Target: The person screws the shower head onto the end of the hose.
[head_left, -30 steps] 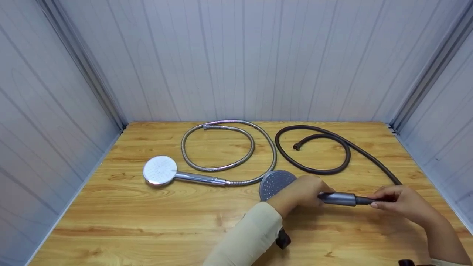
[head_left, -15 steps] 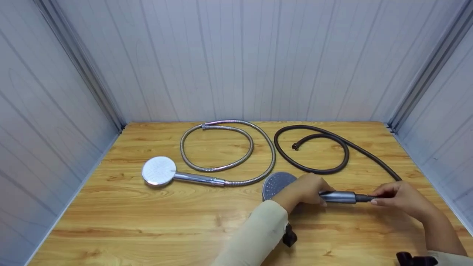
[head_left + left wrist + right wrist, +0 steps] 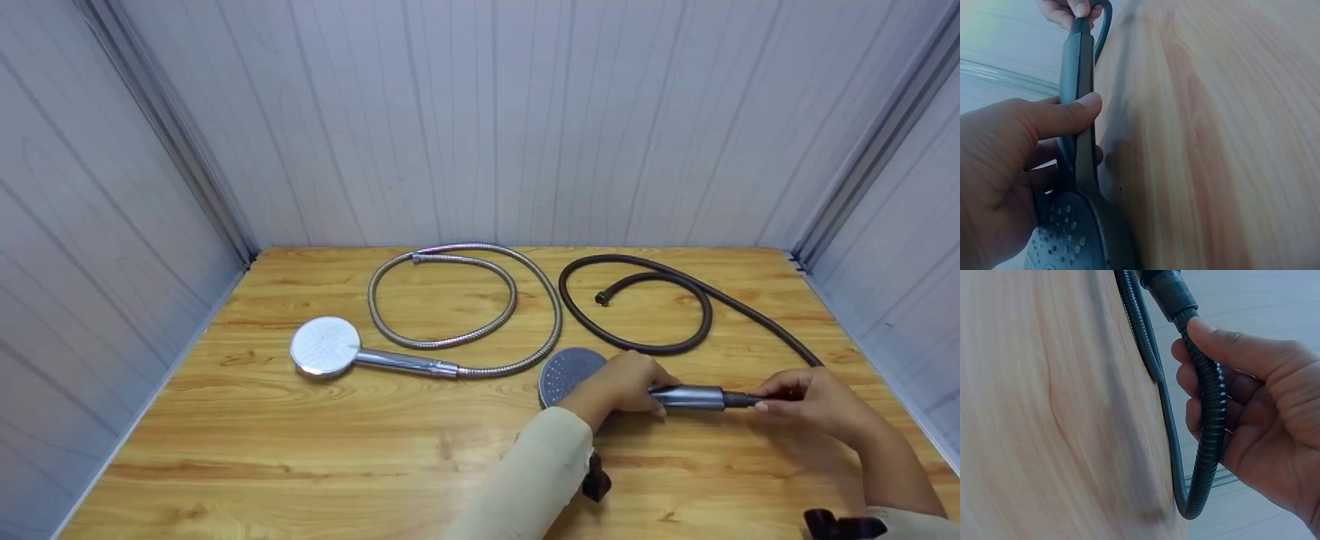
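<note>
A dark grey shower head [image 3: 571, 375] is near the right front of the wooden table. My left hand [image 3: 624, 382] grips its handle [image 3: 694, 397], thumb on one side and fingers curled round the other, as the left wrist view shows. At the handle's end sits a dark connector [image 3: 1172, 297], from which a black ribbed hose [image 3: 1212, 410] runs. My right hand [image 3: 817, 409] pinches this hose just beyond the connector, the thumb nearly at the joint. Behind the hands the rest of the black hose lies coiled, its nut [image 3: 601, 298] pointing left. Exactly how the joint fits is hidden.
A chrome shower head [image 3: 325, 346] lies to the left, joined to a coiled silver hose [image 3: 465, 339]. White panel walls [image 3: 487, 120] enclose the table [image 3: 300, 465] at the back and both sides. Dark wrist-camera parts [image 3: 596, 480] show by the left sleeve.
The grey shower head and left hand have shifted slightly right. My right hand has changed its pinch a little at the hose end. The chrome set stays where it was.
</note>
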The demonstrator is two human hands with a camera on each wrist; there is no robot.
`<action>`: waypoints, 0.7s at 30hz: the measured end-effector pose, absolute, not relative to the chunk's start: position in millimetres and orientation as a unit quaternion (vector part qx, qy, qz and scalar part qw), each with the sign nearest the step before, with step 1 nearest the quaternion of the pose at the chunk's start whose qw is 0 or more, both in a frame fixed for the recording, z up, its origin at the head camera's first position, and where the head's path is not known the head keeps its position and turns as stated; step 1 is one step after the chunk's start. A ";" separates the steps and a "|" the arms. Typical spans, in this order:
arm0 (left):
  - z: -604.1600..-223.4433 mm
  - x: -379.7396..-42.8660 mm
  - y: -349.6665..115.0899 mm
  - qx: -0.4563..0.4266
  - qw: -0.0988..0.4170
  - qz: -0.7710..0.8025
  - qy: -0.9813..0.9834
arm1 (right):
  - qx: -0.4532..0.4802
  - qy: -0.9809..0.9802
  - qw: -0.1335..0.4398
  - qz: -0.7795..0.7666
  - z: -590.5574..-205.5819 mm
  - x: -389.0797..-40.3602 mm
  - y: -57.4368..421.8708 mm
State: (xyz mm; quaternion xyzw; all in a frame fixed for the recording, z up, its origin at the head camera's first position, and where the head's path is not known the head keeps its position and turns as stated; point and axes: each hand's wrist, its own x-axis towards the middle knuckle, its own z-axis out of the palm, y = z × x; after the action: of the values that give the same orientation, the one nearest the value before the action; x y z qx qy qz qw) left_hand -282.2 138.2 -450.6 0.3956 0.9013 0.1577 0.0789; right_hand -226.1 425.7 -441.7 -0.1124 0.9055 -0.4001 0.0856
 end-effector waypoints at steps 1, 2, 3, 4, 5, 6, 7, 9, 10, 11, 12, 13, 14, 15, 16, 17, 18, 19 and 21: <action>-451.3 -283.0 138.2 0.393 0.076 0.159 0.902 | -0.112 0.905 0.085 -0.401 -441.9 -226.6 426.0; -452.1 -283.9 138.0 0.392 0.073 0.161 0.903 | -0.111 0.905 0.086 -0.400 -442.1 -227.0 426.2; -453.0 -284.6 137.8 0.390 0.072 0.164 0.903 | -0.112 0.905 0.087 -0.400 -442.4 -227.6 426.6; -454.0 -285.3 137.6 0.388 0.071 0.165 0.904 | -0.113 0.904 0.089 -0.402 -442.7 -228.1 427.0; -454.6 -285.8 137.3 0.387 0.070 0.168 0.904 | -0.114 0.903 0.089 -0.404 -442.9 -228.5 427.2; -455.6 -286.2 137.1 0.387 0.068 0.171 0.904 | -0.115 0.902 0.090 -0.406 -443.0 -229.0 427.6; -456.7 -286.3 136.9 0.388 0.065 0.172 0.903 | -0.116 0.902 0.089 -0.406 -443.7 -229.2 427.7; -457.8 -286.2 136.7 0.392 0.054 0.166 0.903 | -0.118 0.903 0.085 -0.405 -445.2 -229.8 428.1; -458.2 -286.1 136.9 0.393 0.047 0.162 0.904 | -0.118 0.903 0.083 -0.405 -445.9 -230.2 428.2; -458.4 -285.9 137.0 0.394 0.041 0.159 0.904 | -0.115 0.904 0.079 -0.403 -446.5 -230.4 428.0; -458.6 -285.8 137.3 0.395 0.034 0.153 0.905 | -0.114 0.906 0.077 -0.400 -447.0 -230.9 428.0; -458.6 -285.7 137.7 0.396 0.029 0.148 0.906 | -0.114 0.907 0.075 -0.398 -447.6 -231.3 428.1; -458.9 -285.8 138.3 0.395 0.025 0.143 0.907 | -0.113 0.909 0.073 -0.395 -448.3 -231.8 428.2; -459.2 -285.9 138.7 0.394 0.023 0.141 0.908 | -0.111 0.911 0.071 -0.391 -448.7 -232.3 428.3; -459.3 -285.9 139.1 0.391 0.022 0.141 0.909 | -0.111 0.913 0.068 -0.387 -449.2 -232.8 428.4; -459.5 -286.0 139.5 0.389 0.021 0.141 0.910 | -0.109 0.915 0.066 -0.383 -449.8 -233.2 428.5; -460.0 -286.4 140.1 0.386 0.022 0.142 0.911 | -0.109 0.917 0.065 -0.379 -450.4 -233.7 428.9; -460.4 -286.6 140.5 0.384 0.022 0.144 0.912 | -0.110 0.918 0.063 -0.375 -451.1 -234.0 429.4; -461.3 -286.9 141.3 0.382 0.022 0.145 0.912 | -0.102 0.921 0.063 -0.370 -452.1 -234.1 429.9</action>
State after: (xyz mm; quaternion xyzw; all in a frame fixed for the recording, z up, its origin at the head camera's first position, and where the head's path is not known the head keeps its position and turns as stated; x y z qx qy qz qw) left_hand -286.9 141.3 -461.3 0.3818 0.9125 0.1453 0.0220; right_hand -234.1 429.9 -452.1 -0.1024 0.9212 -0.3702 0.0629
